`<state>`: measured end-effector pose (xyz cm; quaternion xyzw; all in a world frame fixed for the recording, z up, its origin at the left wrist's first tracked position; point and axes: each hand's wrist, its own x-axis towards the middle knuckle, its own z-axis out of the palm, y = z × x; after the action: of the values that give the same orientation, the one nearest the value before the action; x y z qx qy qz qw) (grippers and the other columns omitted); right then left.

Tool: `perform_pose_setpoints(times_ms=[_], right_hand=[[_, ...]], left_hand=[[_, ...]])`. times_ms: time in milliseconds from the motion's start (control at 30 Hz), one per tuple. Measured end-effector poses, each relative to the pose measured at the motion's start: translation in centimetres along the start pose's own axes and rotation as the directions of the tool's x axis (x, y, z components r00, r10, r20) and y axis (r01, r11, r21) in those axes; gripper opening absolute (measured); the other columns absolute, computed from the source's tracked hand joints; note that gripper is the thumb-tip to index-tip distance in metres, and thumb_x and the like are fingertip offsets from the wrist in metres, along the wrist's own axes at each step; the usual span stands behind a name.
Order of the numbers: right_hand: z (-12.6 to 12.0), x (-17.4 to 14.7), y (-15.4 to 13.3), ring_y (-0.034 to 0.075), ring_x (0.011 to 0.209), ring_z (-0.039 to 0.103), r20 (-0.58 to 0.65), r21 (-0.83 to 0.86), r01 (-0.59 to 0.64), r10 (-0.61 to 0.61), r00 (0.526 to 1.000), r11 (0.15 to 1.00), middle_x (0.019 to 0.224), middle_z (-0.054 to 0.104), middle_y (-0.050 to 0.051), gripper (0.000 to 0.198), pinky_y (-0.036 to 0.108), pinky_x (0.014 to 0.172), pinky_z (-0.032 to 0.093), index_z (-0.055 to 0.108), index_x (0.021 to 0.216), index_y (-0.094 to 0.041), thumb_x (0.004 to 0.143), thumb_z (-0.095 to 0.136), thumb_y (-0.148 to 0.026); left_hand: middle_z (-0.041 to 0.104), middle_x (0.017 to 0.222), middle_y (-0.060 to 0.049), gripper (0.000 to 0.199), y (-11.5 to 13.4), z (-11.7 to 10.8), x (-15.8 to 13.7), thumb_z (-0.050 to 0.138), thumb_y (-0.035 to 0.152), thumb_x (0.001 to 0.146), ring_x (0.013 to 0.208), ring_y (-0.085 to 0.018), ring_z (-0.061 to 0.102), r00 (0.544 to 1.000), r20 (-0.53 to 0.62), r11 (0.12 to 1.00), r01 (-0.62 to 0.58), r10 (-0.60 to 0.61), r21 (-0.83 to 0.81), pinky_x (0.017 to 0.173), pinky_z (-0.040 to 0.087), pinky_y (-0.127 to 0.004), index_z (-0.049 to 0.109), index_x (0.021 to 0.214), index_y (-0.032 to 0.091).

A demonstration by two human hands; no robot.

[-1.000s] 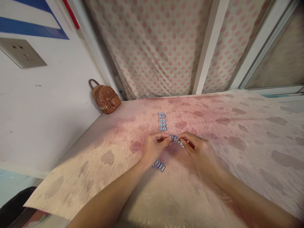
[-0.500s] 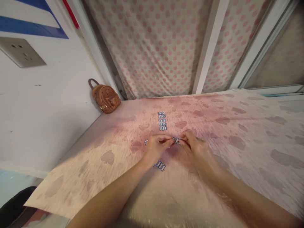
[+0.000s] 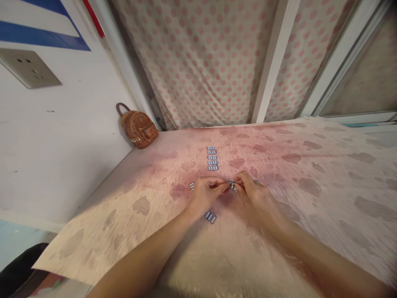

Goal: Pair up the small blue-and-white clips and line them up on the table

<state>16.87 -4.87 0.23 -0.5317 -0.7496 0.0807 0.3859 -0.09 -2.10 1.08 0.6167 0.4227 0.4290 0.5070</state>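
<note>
Between my two hands is a small piece (image 3: 232, 185) made of blue-edged white rectangles; its exact kind is too small to make out. My left hand (image 3: 205, 193) pinches its left end between thumb and forefinger. From the other side, my right hand (image 3: 256, 192) grips it with fingers closed. A similar flat blue-edged white piece (image 3: 210, 217) lies on the cloth below my left wrist, which partly covers it. Another such piece (image 3: 191, 186) pokes out left of my left hand. Beyond my hands, several similar pieces (image 3: 213, 162) are stacked in neat rows, one behind another.
A patterned pinkish tablecloth (image 3: 149, 231) covers the table. A small brown backpack-shaped bag (image 3: 141, 129) stands against the wall at the back left. Behind the table hangs a dotted curtain (image 3: 211, 62) by a white frame. A wall socket (image 3: 31, 68) is at the upper left.
My right fingers have shifted slightly on the held piece, which now shows a little more tilted. A bit of blue now shows behind my right hand. The rows on the cloth stay put.
</note>
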Motion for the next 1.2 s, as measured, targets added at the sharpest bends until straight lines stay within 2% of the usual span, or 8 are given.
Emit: perform_pose_setpoints(times_ms=[267,367,433,567,767,967,1067,1200], right_hand=[[0.5,-0.2,0.7,0.018,0.059,0.065,0.037,-0.019,0.034,-0.033,0.999,0.999,0.074,0.068,0.004,0.014,0.025,0.049,0.038,0.052,0.096,-0.022,0.098,0.039,-0.024],[0.2,-0.1,0.6,0.018,0.063,0.064,0.046,-0.028,0.042,-0.040,0.998,0.999,0.081,0.067,0.005,0.011,0.027,0.052,0.041,0.052,0.098,-0.022,0.097,0.040,-0.024],[-0.3,0.2,0.5,0.020,0.069,0.064,0.044,-0.051,0.061,-0.059,0.997,0.997,0.091,0.065,0.006,0.009,0.029,0.055,0.045,0.052,0.100,-0.022,0.095,0.047,-0.027],[-1.2,0.8,0.5,0.025,0.089,0.064,0.044,-0.061,0.168,-0.165,0.985,0.984,0.108,0.060,0.010,0.022,0.039,0.073,0.053,0.056,0.112,-0.024,0.092,0.057,-0.031],[-1.7,1.1,0.6,0.025,0.091,0.063,0.103,-0.028,0.177,-0.173,0.980,0.984,0.103,0.062,0.009,0.019,0.041,0.080,0.051,0.063,0.113,-0.023,0.095,0.055,-0.027],[-1.7,1.1,0.2,0.023,0.085,0.063,0.070,0.037,0.090,-0.092,0.993,0.995,0.097,0.066,0.007,0.017,0.039,0.077,0.050,0.066,0.107,-0.023,0.092,0.058,-0.026],[-1.8,1.2,0.1,0.021,0.077,0.062,0.092,0.146,-0.093,0.080,0.993,0.985,0.088,0.068,0.005,0.019,0.036,0.069,0.049,0.065,0.105,-0.022,0.088,0.062,-0.032],[-1.9,1.4,0.3,0.018,0.075,0.062,0.204,0.374,-0.285,0.221,0.954,0.883,0.083,0.069,0.003,0.021,0.031,0.066,0.046,0.065,0.091,-0.021,0.092,0.054,-0.039]], left_hand=[[0.073,0.075,-0.004,0.016,0.0,0.1,-0.1,0.071,0.030,0.082,0.065,-0.014,0.064,1.000,0.018,1.000,0.020,-0.019,-0.008,0.062,0.049,-0.025,0.077,0.076,0.017],[0.073,0.075,-0.004,0.017,-0.3,0.0,0.1,0.072,0.031,0.080,0.065,-0.014,0.064,1.000,0.008,0.999,0.026,-0.026,-0.025,0.062,0.049,-0.025,0.077,0.076,0.016],[0.074,0.074,-0.005,0.019,-0.5,-0.3,0.3,0.074,0.034,0.079,0.065,-0.014,0.065,0.999,-0.001,0.996,0.048,-0.048,-0.071,0.063,0.051,-0.025,0.077,0.077,0.015],[0.075,0.076,-0.006,0.026,-0.7,-0.8,0.7,0.080,0.039,0.074,0.068,-0.014,0.067,0.991,0.004,0.970,0.131,-0.133,-0.207,0.068,0.054,-0.026,0.078,0.083,0.015],[0.076,0.078,-0.006,0.026,-0.3,-1.0,0.7,0.081,0.038,0.074,0.069,-0.013,0.069,0.984,0.022,0.956,0.175,-0.175,-0.234,0.073,0.056,-0.027,0.079,0.085,0.015],[0.076,0.079,-0.007,0.028,-0.4,-1.1,0.7,0.082,0.039,0.073,0.071,-0.014,0.069,0.982,0.039,0.948,0.190,-0.187,-0.254,0.073,0.056,-0.027,0.079,0.086,0.014],[0.075,0.078,-0.007,0.030,-0.4,-1.1,0.7,0.082,0.040,0.073,0.070,-0.013,0.068,0.986,0.031,0.954,0.168,-0.165,-0.250,0.072,0.056,-0.026,0.078,0.087,0.014],[0.075,0.076,-0.006,0.032,-0.2,-0.8,0.6,0.082,0.041,0.073,0.069,-0.013,0.068,0.990,0.003,0.963,0.136,-0.139,-0.233,0.072,0.055,-0.026,0.077,0.086,0.013]])
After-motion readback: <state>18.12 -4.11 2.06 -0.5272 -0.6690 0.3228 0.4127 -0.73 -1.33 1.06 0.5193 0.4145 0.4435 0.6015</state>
